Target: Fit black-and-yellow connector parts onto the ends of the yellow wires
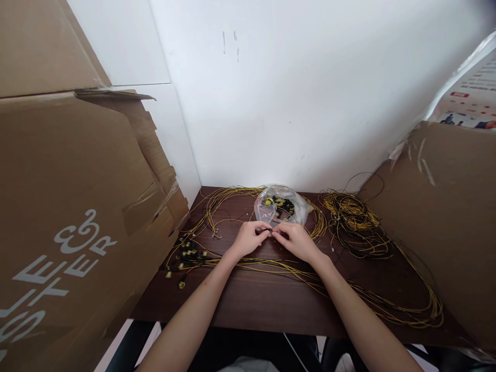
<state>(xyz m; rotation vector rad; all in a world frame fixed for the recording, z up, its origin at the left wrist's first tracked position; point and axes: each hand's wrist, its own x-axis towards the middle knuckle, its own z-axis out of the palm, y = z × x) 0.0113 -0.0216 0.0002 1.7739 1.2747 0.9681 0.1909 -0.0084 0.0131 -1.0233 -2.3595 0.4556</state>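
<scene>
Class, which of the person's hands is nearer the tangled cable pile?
Right. The right hand is left of the tangled cable pile, apart from it; the left hand is farther away, beyond the right hand.

Slender, dark, cable-like piece (267, 230), short in its visible length, lying nearly level between the fingertips of the left hand (251, 238) and right hand (295, 239); fingers partly cover it, and its finer detail is too small to distinguish.

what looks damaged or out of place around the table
The cardboard box on the left has a ragged, torn edge; the wire bundle at back right looks tangled, its strands crossing every which way.
</scene>
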